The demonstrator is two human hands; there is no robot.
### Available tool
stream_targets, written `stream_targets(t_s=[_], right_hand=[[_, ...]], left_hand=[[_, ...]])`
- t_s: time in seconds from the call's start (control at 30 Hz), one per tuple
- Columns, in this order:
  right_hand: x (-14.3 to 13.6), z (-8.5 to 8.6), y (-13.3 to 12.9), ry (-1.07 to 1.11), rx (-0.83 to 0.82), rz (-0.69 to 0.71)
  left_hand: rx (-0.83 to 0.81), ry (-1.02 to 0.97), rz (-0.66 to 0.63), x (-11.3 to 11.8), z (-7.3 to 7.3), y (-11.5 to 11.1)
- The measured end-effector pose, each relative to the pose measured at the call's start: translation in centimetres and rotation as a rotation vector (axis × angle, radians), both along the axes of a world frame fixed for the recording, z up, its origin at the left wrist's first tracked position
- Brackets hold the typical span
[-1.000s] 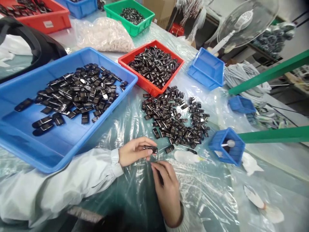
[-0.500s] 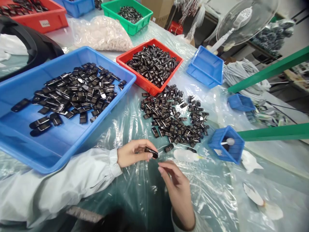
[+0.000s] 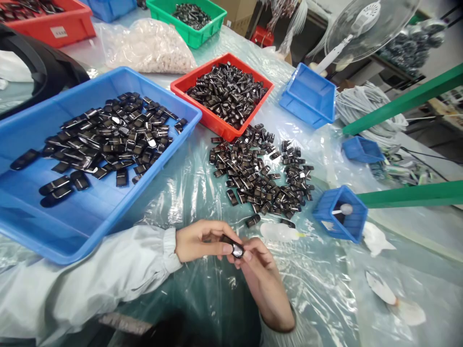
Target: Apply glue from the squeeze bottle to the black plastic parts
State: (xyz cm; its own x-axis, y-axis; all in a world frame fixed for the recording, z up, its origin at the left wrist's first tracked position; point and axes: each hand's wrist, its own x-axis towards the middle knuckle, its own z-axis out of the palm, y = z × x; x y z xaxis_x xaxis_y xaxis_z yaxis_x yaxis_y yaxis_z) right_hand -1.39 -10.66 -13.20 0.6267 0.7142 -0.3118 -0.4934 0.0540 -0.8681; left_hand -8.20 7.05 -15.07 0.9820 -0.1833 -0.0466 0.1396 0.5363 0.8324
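Both the left hand (image 3: 197, 240) and right hand (image 3: 261, 270) pinch one small, glossy black part (image 3: 235, 248).

**Black parts, bright trays**

We are looking at glossy black parts (image 3: 258, 180) heaped on clear, glinting plastic sheeting (image 3: 318, 289). We are seeing a big blue tray (image 3: 90, 221), a red tray (image 3: 217, 126), a green tray (image 3: 202, 36) and small blue bins (image 3: 311, 96). Our sleeve (image 3: 108, 270) is showing pale grey-white. Green rails (image 3: 408, 195) are crossing at right.
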Motion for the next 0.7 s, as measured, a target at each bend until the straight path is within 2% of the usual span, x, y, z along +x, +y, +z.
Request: stream_targets(t_s=[0.2, 0.47, 0.7], right_hand=[[-0.13, -0.03, -0.09, 0.044, 0.069, 0.029], [-0.25, 0.14, -0.10, 0.072, 0.043, 0.040], [-0.19, -0.14, 0.69, 0.138, 0.030, 0.118]], left_hand=[[-0.050, 0.019, 0.052, 0.08, -0.22, -0.19], [-0.013, 0.006, 0.014, -0.17, -0.43, -0.05], [0.026, -0.020, 0.050, -0.20, -0.96, -0.14]])
